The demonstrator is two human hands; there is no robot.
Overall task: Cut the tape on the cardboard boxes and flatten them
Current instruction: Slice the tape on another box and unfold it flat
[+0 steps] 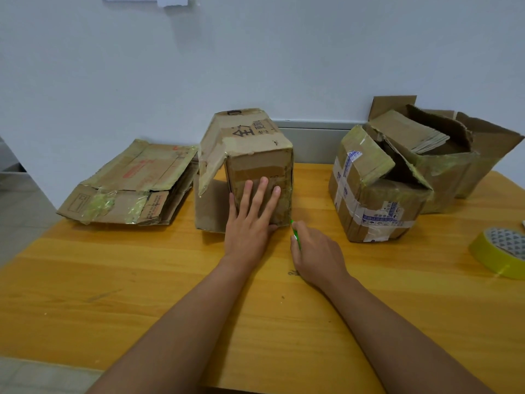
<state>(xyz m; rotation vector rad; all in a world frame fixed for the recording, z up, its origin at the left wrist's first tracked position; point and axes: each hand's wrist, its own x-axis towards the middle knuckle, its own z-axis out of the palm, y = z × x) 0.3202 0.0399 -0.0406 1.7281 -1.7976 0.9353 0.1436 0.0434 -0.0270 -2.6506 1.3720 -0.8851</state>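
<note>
**Mia:** What is on the yellow wooden table (pixel 113 294)?

**Ben:** Lots of brown cardboard boxes. The one in the middle is a tall brown cardboard box with black writing on top (pixel 250 155). It stands up, and a flap hangs open on its left side.

**Mia:** Where are the hands?

**Ben:** The left hand (pixel 250 223) is flat on the front of that tall box. Its fingers are straight and spread out, and they press on the cardboard. It does not hold anything.

**Mia:** And the other one?

**Ben:** The right hand (pixel 315 251) is curled around a thin green cutter (pixel 295 236). The tip of the cutter is right at the bottom right corner of the tall box, down by the table. I can only see a little bit of the cutter.

**Mia:** What is on the left?

**Ben:** A pile of flat brown cardboard with shiny tape on it (pixel 130 186). It lies just beside the tall box.

**Mia:** And on the right?

**Ben:** A shut brown box with white and blue printed tape (pixel 369 200). Behind it, touching it, is a big open brown box with folded cardboard inside (pixel 443 155). At the far right edge there is a yellow roll of tape (pixel 500 255), lying on the table.
</note>
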